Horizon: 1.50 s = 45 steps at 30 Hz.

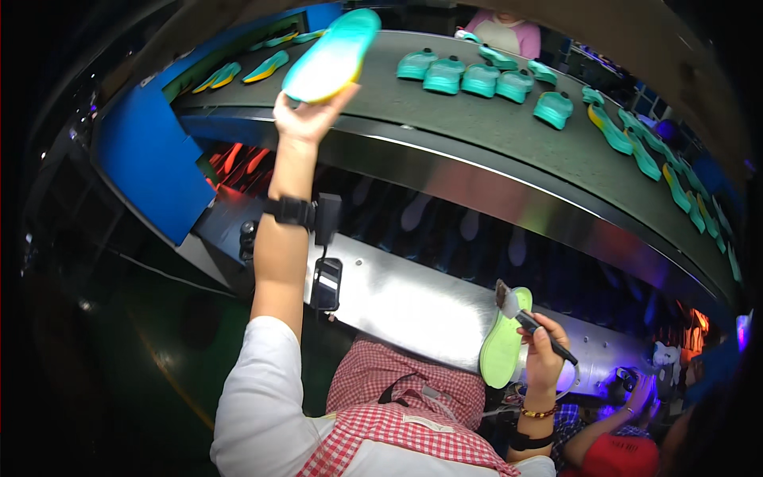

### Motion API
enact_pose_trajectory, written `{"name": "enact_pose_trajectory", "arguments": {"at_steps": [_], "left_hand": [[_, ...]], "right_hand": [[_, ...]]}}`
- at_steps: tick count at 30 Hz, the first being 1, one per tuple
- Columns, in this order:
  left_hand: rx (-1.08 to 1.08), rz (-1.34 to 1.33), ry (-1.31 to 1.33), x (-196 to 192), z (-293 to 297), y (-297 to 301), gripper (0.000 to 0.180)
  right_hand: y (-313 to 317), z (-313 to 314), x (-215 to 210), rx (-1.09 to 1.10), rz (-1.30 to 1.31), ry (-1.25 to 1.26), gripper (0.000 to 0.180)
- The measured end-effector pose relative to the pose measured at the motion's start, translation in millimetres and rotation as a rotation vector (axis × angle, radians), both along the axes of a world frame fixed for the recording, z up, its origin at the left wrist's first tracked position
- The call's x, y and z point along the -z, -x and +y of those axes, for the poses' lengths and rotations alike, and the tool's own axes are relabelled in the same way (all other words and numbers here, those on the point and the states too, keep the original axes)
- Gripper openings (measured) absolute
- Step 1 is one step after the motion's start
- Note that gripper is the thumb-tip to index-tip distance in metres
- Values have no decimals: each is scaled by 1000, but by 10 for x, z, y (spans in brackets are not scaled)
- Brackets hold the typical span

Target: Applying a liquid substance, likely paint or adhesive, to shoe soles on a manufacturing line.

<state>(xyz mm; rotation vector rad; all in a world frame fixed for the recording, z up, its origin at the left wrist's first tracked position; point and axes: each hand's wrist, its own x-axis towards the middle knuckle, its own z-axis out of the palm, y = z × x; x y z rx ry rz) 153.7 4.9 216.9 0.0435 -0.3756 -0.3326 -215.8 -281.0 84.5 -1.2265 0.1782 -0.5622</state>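
My left hand (308, 119) is raised over the upper conveyor belt (350, 111) and grips the near end of a teal shoe sole with a yellow edge (334, 60). Lower down on the right, my right hand (544, 354) is closed round the black handle of a glue brush (548, 338), whose rear end joins a pale tube. The brush head points up and left, over a light green shoe sole (499, 350) lying on the metal ledge (405, 290). Whether the bristles touch that sole, I cannot tell.
Several teal soles (479, 79) stand on the belt, with others along its right curve and left end. Beneath it, more soles (469, 225) lie in a dark tunnel. A blue housing (151, 167) stands left. Across the belt is a person in pink (524, 36); another person's hand (640, 393) works at right.
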Motion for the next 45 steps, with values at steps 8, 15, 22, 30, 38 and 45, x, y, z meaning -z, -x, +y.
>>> {"name": "enact_pose_trajectory", "arguments": {"at_steps": [8, 15, 22, 30, 38, 45], "left_hand": [[-272, -284, -1321, -434, -1078, -407, 69], [-558, -1302, -2433, -459, -1799, -1186, 83], [-717, -1185, -2460, -230, -1774, -1819, 82], [-623, -1240, -2153, -286, -1966, -1228, 52], [-497, -1370, -1670, -247, -2081, -467, 48], [-737, -1586, -2150, -279, -1398, 33, 33]], "right_hand": [[338, -202, 489, 227, 102, -109, 24], [363, -291, 515, 277, 103, -157, 24], [447, -486, 698, 275, 146, -221, 22], [506, -461, 825, 253, 109, -276, 23], [396, -378, 626, 158, 168, -183, 26], [452, -326, 470, 128, 134, -169, 22]]}}
